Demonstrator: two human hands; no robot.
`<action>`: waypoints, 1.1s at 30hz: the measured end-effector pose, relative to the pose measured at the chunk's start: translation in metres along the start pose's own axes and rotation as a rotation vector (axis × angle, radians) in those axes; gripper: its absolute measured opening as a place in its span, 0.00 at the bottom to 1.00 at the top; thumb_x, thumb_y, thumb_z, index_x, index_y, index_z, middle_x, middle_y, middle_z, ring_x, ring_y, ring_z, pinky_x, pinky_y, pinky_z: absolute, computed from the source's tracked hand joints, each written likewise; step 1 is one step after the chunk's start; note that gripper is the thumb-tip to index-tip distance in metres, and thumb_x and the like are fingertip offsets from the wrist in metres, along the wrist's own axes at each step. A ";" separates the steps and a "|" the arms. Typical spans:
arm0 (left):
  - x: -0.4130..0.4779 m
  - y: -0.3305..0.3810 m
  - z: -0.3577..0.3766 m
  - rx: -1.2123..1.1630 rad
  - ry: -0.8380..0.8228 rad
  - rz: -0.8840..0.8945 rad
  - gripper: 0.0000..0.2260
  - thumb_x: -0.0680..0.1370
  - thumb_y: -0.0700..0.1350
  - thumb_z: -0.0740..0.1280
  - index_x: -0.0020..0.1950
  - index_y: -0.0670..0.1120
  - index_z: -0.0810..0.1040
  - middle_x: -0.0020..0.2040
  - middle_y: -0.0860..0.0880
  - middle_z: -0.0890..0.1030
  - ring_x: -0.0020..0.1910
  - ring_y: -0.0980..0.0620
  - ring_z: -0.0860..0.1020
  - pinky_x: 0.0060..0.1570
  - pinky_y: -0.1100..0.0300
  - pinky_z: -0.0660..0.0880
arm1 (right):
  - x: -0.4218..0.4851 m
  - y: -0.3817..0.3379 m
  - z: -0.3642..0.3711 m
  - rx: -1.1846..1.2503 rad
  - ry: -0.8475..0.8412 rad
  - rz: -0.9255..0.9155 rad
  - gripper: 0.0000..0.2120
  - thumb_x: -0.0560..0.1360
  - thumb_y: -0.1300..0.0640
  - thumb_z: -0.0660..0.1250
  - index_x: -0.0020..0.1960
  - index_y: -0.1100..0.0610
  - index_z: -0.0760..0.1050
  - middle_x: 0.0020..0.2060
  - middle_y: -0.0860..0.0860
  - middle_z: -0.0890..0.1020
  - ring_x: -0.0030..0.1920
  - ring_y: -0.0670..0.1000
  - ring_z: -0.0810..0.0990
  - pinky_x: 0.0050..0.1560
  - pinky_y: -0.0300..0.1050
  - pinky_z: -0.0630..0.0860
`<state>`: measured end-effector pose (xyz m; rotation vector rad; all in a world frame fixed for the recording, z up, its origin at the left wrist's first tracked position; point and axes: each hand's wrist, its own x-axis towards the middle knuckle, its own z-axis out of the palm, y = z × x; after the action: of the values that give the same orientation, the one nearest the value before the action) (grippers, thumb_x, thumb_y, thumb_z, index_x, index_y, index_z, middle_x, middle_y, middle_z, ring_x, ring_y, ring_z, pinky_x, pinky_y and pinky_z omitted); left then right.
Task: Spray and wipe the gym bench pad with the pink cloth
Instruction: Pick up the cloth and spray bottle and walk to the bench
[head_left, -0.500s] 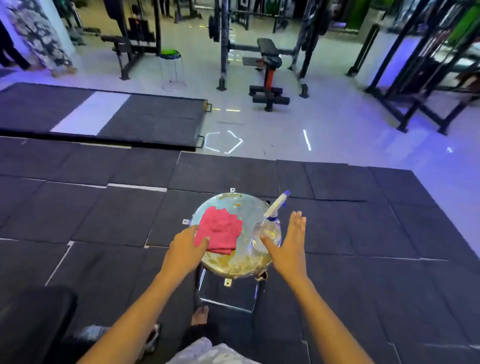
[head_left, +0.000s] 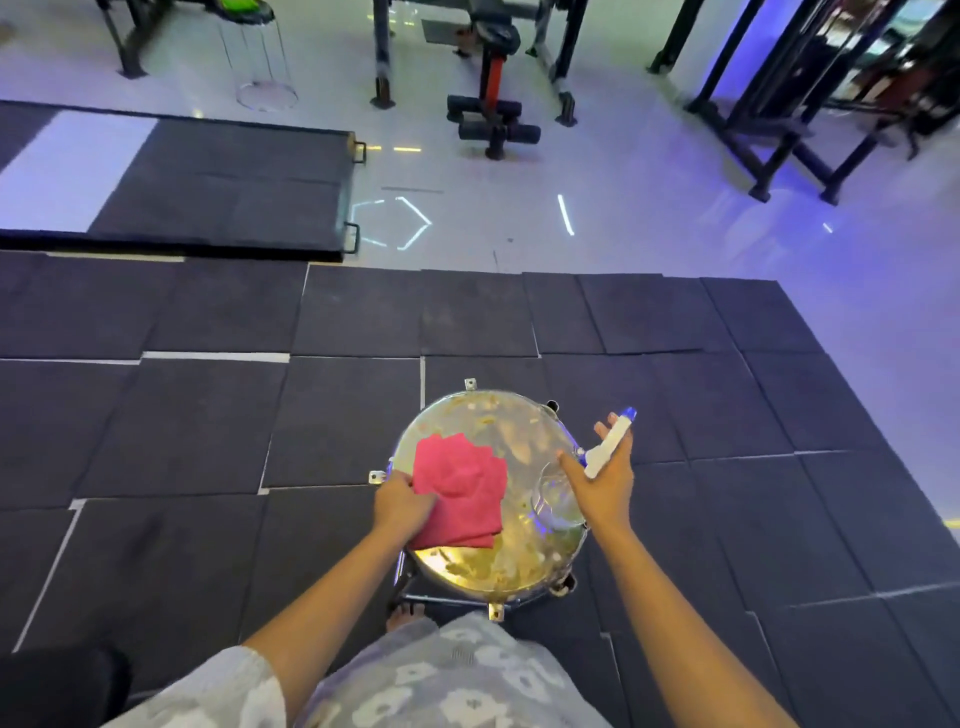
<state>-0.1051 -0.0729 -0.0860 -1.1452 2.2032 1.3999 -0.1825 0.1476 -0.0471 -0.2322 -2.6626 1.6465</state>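
The pink cloth (head_left: 460, 491) lies crumpled on a round, stained metal stool top (head_left: 493, 566) just in front of me. My left hand (head_left: 402, 504) has its fingers closed on the cloth's left edge. A clear spray bottle (head_left: 558, 501) with a white and blue nozzle (head_left: 608, 447) stands on the stool's right side. My right hand (head_left: 605, 478) is cupped against the bottle's neck from the right, thumb and fingers spread, not closed around it. A gym bench (head_left: 493, 39) with a black pad and red post stands far off at the top.
Dark rubber floor tiles (head_left: 208, 426) surround the stool. A black mat with handles (head_left: 223, 197) lies at the upper left. Black rack frames (head_left: 769, 130) stand at the upper right. A black padded object (head_left: 52, 686) sits at the bottom left, and my bare foot (head_left: 405, 613) is under the stool.
The view has dipped down and closer. My left hand has closed on the cloth's edge, and my right hand has slid up against the bottle's neck.
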 end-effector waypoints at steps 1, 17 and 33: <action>0.004 0.002 0.001 -0.011 -0.010 -0.034 0.11 0.71 0.44 0.73 0.49 0.42 0.76 0.51 0.41 0.80 0.52 0.43 0.78 0.45 0.57 0.71 | 0.001 0.004 0.003 0.010 -0.006 -0.006 0.36 0.71 0.65 0.74 0.73 0.55 0.60 0.56 0.47 0.79 0.47 0.48 0.79 0.52 0.41 0.71; -0.044 0.007 -0.031 -0.743 -0.108 0.006 0.06 0.76 0.34 0.64 0.47 0.45 0.74 0.48 0.43 0.78 0.43 0.47 0.76 0.39 0.56 0.73 | -0.033 -0.008 0.004 0.155 -0.299 -0.075 0.29 0.65 0.54 0.73 0.65 0.57 0.72 0.29 0.51 0.76 0.29 0.49 0.77 0.39 0.45 0.77; -0.277 -0.211 -0.056 -1.073 0.560 -0.040 0.12 0.77 0.32 0.63 0.60 0.39 0.74 0.52 0.43 0.77 0.42 0.51 0.76 0.38 0.58 0.73 | -0.249 -0.035 0.029 0.109 -1.252 -0.309 0.20 0.65 0.73 0.72 0.53 0.58 0.79 0.23 0.53 0.74 0.22 0.51 0.72 0.28 0.43 0.72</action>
<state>0.2402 -0.0360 -0.0229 -2.0835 1.5924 2.6038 0.0573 0.0744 -0.0102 1.6204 -2.9045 2.2150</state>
